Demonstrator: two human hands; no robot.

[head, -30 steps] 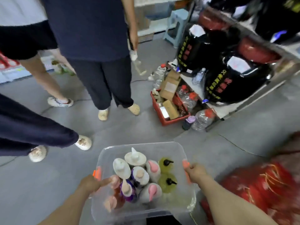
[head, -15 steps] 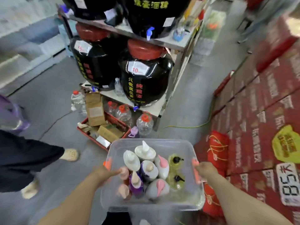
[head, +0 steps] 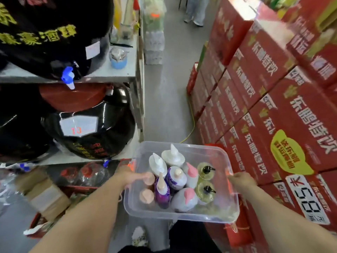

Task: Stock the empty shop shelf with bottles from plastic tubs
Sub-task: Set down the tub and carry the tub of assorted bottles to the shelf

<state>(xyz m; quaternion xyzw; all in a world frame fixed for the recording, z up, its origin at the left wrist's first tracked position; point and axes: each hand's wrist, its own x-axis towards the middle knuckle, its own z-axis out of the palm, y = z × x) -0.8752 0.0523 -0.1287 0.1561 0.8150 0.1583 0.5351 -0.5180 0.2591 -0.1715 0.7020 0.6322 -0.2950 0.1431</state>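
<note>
Tub (head: 215, 156) of clear plastic, held level above the floor (head: 164, 92) in an aisle, close in front of the body. Left grip (head: 131, 177) curled over the left rim beside an orange clip (head: 132, 164), one digit lying over the rim inside the wall. Right grip (head: 240, 181) curled round the right rim, fingers closed on the edge.

Inside the tub, upright and packed together: two white bottles (head: 157, 164) with pointed caps at the far side, a purple bottle (head: 162, 194), a grey bottle (head: 179, 202) with a pink cap, two yellow-green pump bottles (head: 205, 171) with black heads along the right. Bottle labels too blurred to read.

To the left, a metal rack (head: 113, 72) carrying black jars (head: 94, 125). Lower jar tagged with a white label bearing red digits, first digit 1, second unclear. Yellow Chinese lettering on the upper jar, blurred. Blue tap (head: 67, 75) at the upper jar's base.

To the right, stacked red cartons (head: 264, 84) printed 东鹏特饮. White price card (head: 308, 203) on the stack, large black 58. Yellow sticker (head: 290, 152) above it, red writing unreadable.
</note>
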